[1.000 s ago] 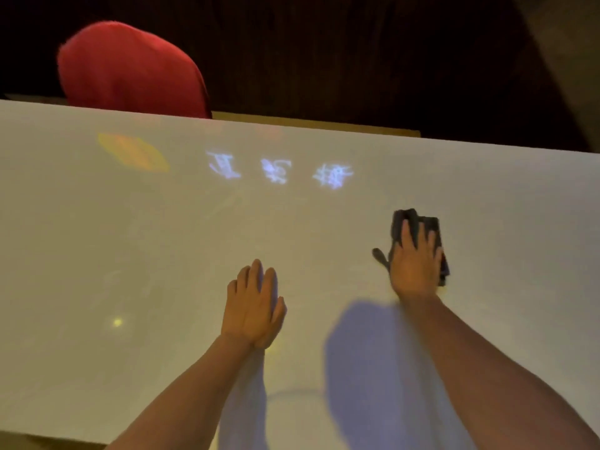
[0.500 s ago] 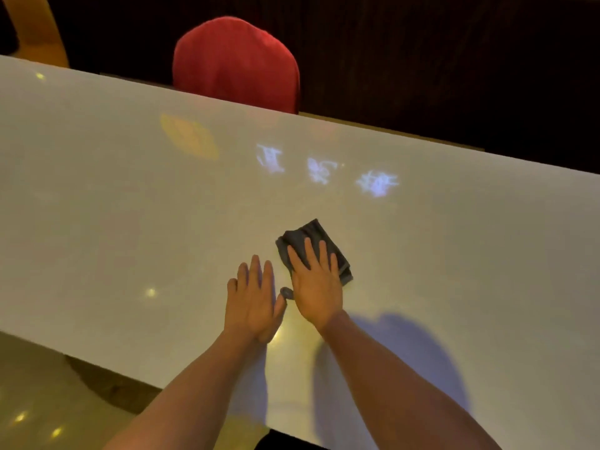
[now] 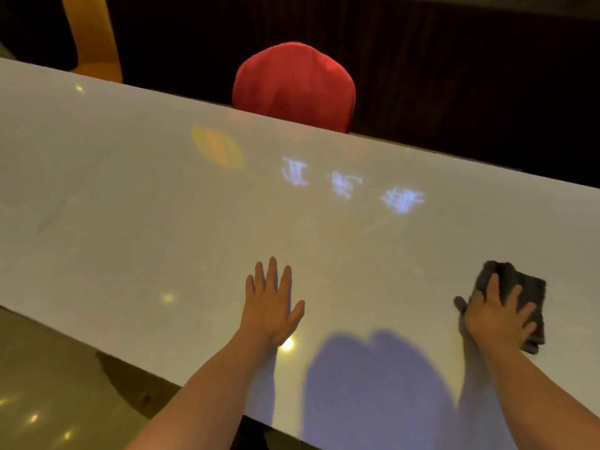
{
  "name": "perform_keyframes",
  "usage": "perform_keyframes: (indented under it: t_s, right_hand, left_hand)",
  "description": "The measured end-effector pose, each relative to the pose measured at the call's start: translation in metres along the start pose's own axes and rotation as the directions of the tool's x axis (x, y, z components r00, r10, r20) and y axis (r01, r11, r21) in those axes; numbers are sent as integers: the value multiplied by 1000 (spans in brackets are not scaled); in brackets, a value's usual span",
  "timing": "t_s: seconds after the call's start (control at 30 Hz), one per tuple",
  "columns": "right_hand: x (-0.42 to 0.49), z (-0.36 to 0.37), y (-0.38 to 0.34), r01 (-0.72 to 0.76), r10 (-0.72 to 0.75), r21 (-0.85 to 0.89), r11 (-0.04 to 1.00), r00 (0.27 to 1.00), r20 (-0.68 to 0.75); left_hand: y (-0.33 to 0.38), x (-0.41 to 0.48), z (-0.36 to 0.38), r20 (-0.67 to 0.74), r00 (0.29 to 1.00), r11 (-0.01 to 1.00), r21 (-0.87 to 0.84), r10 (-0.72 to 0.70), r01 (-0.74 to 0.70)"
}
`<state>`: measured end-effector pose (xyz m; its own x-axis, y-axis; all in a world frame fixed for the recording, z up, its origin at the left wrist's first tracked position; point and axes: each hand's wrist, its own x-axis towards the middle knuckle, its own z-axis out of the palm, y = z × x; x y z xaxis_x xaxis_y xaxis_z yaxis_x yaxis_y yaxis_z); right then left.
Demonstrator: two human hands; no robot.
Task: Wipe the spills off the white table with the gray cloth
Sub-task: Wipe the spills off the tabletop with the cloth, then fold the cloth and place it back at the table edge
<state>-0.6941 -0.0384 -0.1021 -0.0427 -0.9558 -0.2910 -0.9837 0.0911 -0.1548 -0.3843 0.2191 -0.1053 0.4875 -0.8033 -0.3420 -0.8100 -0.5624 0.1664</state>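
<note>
Fingers (image 3: 493,287) of R hand (image 3: 496,316) are lying spread and flat on gray cloth (image 3: 527,289), pressing it to the white desk (image 3: 130,222), lower right of frame. L hand (image 3: 269,303) is resting palm-down, fingers straight, lower centre, well apart from cloth. Red chair (image 3: 292,82) is standing behind desk, top centre.

gray cloth (image 3: 527,289) partly under right hand (image 3: 496,318); white table (image 3: 130,206) glyphs (image 3: 345,185) unreadable

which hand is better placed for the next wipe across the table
Right. The right hand lies spread on the gray cloth, pressing it onto the white table. The left hand rests flat and bare on the table, apart from the cloth, and would have to reach over first.
</note>
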Motion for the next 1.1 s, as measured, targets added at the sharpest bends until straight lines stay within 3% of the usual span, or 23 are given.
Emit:
perform_keyframes:
  t_s: [0.07, 0.17, 0.27, 0.33, 0.4, 0.47, 0.53, 0.63, 0.73, 0.8, 0.87, 0.93, 1.0, 1.1]
  right_hand:
    - [-23, 19, -71, 8, -8, 23, 1000, 1000, -2]
    - [-81, 57, -206, 306, -305, -20, 952, 951, 55]
    - [-137, 97, -325, 684, -656, -72, 726, 720, 227]
    - [-145, 104, -361, 759, -720, -19, 651, 625, 303]
    - [-139, 101, -356, 741, -705, -4, 671, 640, 304]
    - [-127, 90, -324, 655, -634, -10, 756, 736, 236]
    - [-106, 75, -278, 495, -490, -28, 868, 865, 109]
    - [-79, 50, -206, 165, -167, -75, 983, 986, -15]
    - [-74, 44, -190, -137, 137, 43, 990, 991, 13]
    - [-88, 55, -221, -192, 191, 64, 979, 981, 25]
    - [-108, 72, -263, -64, 63, 34, 997, 998, 18]
    - [-135, 88, -295, 167, -165, -13, 986, 983, 80]
    - [-166, 101, -318, 399, -386, -58, 915, 909, 157]
    - [-198, 112, -335, 588, -551, -85, 804, 792, 265]
  left_hand:
    - [-21, 14, -3, 1, 1000, 1000, -24, 8, -8]
    - [-51, 30, -7, 14, 993, 992, 37, 119, -119]
    - [-73, 39, -9, 59, 974, 970, 90, 219, -224]
    - [-78, 38, -10, 103, 952, 938, 166, 290, -304]
    - [-80, 38, -10, 99, 955, 948, 129, 280, -292]
    - [-80, 39, -9, 53, 961, 961, 45, 272, -275]
    - [-81, 39, -10, 44, 962, 962, 0, 271, -271]
    - [-84, 38, -9, 65, 957, 959, -33, 281, -280]
    - [-84, 39, -10, 53, 961, 963, -30, 271, -269]
    - [-83, 40, -10, 65, 960, 962, -29, 273, -271]
    - [-88, 41, -18, 25, 958, 958, -7, 287, -286]
    - [-97, 46, -30, -12, 961, 959, -69, 275, -276]
    - [-106, 51, -42, -125, 977, 942, -269, 172, -200]
    - [-108, 66, -64, -130, 989, 808, -589, -76, -15]
